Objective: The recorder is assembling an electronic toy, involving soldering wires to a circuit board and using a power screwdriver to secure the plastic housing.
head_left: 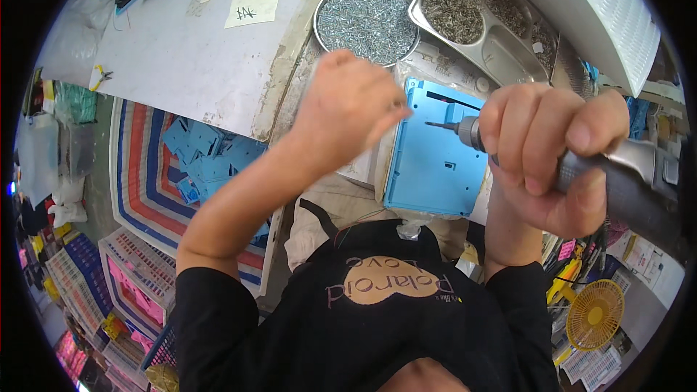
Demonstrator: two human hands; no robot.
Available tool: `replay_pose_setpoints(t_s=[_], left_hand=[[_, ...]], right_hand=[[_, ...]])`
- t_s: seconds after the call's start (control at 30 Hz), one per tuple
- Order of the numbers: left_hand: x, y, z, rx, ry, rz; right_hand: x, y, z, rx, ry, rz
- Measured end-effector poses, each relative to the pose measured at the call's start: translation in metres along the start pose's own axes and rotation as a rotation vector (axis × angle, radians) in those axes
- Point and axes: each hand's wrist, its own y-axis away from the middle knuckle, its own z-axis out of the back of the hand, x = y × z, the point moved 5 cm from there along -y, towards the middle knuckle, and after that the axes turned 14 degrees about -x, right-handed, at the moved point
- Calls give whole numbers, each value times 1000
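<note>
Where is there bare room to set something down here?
The white tabletop at left is bare between the pliers and the paper sheets; the near compartment of the metal tray looks mostly bare too. Crowding is around the bowl, blue panel and held screwdriver.

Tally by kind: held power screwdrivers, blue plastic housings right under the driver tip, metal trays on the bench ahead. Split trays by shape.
Power screwdriver: 1
Blue plastic housing: 1
Round metal tray: 1
Divided metal tray: 1
Total: 4

1 L hand (356, 101), 1 R hand (541, 145), 1 pwr. driver (628, 192), 1 blue panel (430, 163) nr. it, 1 rd. pan (317, 35).
</note>
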Motion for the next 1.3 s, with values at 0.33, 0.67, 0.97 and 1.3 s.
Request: replay_pose_setpoints(t_s=[0.33, 0.67, 0.97, 1.3], left_hand=[[-29, 19, 12, -36, 170, 89], [36, -18, 5, 67, 130, 66], [87, -19, -19, 120, -418, 90], [65, -15, -5, 8, -301, 31]], right_hand=[[-6, 16, -13, -42, -25, -78], [-11, 27, -7, -204, -71, -137], [-17, 58, -28, -324, 24, -296], [-30, 65, -38, -73, 333, -270]])
